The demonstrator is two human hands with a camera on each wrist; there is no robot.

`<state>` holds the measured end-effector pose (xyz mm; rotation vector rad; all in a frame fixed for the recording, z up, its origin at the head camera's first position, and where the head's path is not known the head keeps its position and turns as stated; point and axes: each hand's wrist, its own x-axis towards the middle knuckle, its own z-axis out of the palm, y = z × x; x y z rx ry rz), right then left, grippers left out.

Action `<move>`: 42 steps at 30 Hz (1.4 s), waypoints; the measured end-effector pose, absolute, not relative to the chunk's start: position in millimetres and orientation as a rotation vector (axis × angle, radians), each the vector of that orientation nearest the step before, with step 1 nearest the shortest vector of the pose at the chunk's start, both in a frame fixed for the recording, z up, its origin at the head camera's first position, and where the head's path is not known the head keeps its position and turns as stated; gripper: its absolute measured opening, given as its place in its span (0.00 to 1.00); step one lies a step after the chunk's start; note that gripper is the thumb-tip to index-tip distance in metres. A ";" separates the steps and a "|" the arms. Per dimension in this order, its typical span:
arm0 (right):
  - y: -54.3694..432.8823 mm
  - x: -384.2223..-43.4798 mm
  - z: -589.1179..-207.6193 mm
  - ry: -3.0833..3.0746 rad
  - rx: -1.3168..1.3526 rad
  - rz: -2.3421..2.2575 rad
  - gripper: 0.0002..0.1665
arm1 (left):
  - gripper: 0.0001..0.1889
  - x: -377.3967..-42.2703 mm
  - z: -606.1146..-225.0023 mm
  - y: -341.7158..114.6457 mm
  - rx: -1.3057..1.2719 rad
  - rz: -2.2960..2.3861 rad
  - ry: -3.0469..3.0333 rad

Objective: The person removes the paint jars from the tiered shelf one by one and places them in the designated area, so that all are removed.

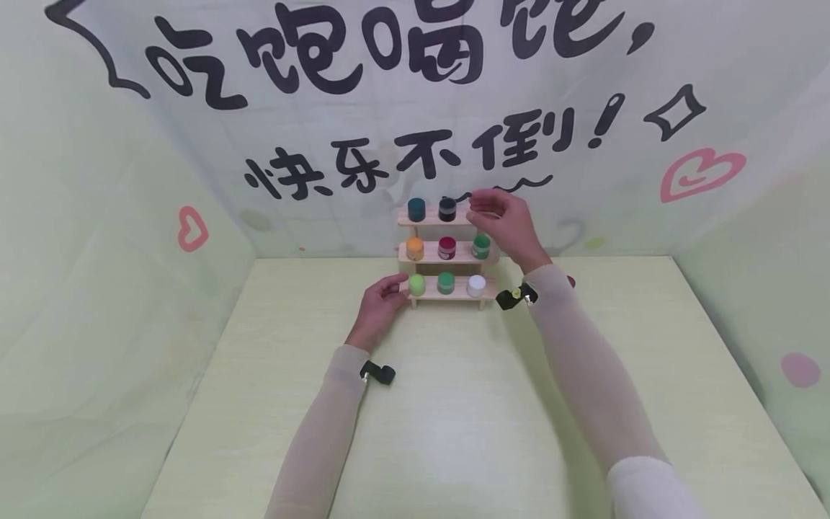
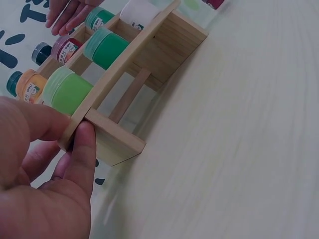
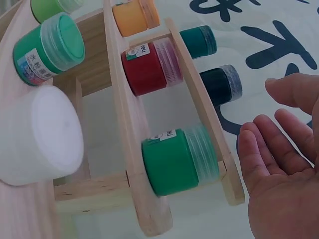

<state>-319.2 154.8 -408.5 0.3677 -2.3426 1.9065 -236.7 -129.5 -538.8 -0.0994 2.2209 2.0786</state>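
My sleeved arms reach out over the pale bench (image 1: 447, 404), my two hands apart from each other. My left hand (image 1: 379, 306) pinches the left front corner of the wooden rack (image 1: 462, 296), which stands at the back of the bench. The lowest tier bears a light green jar (image 1: 416, 285), a mid-green jar (image 1: 446, 282) and a white jar (image 1: 476, 285); the middle one an orange jar (image 1: 415, 249), a red jar (image 1: 447, 248) and a deep green jar (image 1: 481, 246). On top sit a teal jar (image 1: 416, 210) and a near-black jar (image 1: 447, 210), my right hand (image 1: 509, 223) hovering by the right end with fingers loosely bent, holding nothing. Behind hangs a white cloth (image 1: 363, 223) with black lettering
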 end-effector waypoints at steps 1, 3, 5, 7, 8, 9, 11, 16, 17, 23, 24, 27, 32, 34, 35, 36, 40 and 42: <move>153.4 -321.0 -407.7 -2.357 0.365 1.898 0.25 | 0.21 -236.7 -538.9 -129.5 -0.101 2.080 2.216; 150.6 -325.7 -407.4 -2.379 0.363 1.888 0.26 | 0.21 -236.8 -539.0 -129.4 -0.102 2.080 2.211; 147.1 -329.5 -406.4 -2.407 0.362 1.872 0.27 | 0.20 -237.1 -539.1 -129.6 -0.104 2.075 2.209; 143.0 -333.0 -404.7 -2.432 0.367 1.864 0.28 | 0.21 -237.5 -539.4 -130.1 -0.102 2.073 2.210; 140.7 -334.6 -403.7 -2.446 0.370 1.854 0.28 | 0.21 -237.7 -539.4 -130.2 -0.099 2.071 2.213; 138.4 -336.0 -402.4 -2.464 0.369 1.844 0.28 | 0.21 -237.9 -539.4 -130.4 -0.097 2.070 2.215; 134.2 -339.4 -400.8 -2.504 0.363 1.826 0.29 | 0.21 -238.2 -539.5 -130.4 -0.093 2.066 2.222; 126.5 -346.5 -399.0 -2.606 0.341 1.782 0.30 | 0.21 -238.5 -540.1 -130.4 -0.089 2.057 2.216; 125.3 -347.4 -398.4 -2.628 0.342 1.767 0.30 | 0.21 -238.4 -540.1 -130.5 -0.088 2.053 2.217; 119.7 -349.9 -396.2 -2.715 0.386 1.662 0.30 | 0.21 -237.3 -538.4 -131.3 -0.095 2.035 2.240; 119.3 -349.7 -396.4 -2.713 0.393 1.656 0.30 | 0.21 -237.1 -538.1 -131.4 -0.097 2.035 2.239; 119.9 -348.5 -397.8 -2.698 0.392 1.652 0.29 | 0.22 -237.7 -538.3 -131.8 -0.106 2.028 2.229; 122.7 -344.1 -397.6 -2.668 0.392 1.667 0.27 | 0.22 -238.1 -538.3 -132.5 -0.106 2.036 2.202; 124.8 -343.0 -396.3 -2.659 0.394 1.666 0.27 | 0.22 -238.5 -537.4 -132.3 -0.102 2.044 2.202; 126.1 -342.5 -395.6 -2.655 0.393 1.667 0.27 | 0.22 -238.9 -536.9 -132.1 -0.103 2.047 2.202; 127.4 -342.1 -395.0 -2.651 0.391 1.669 0.27 | 0.22 -239.1 -536.6 -132.0 -0.106 2.052 2.202; 132.7 -338.4 -394.0 -2.629 0.383 1.696 0.28 | 0.22 -239.3 -536.2 -132.0 -0.112 2.056 2.201; 135.5 -335.4 -394.4 -2.616 0.380 1.718 0.29 | 0.21 -238.5 -536.2 -132.2 -0.114 2.053 2.205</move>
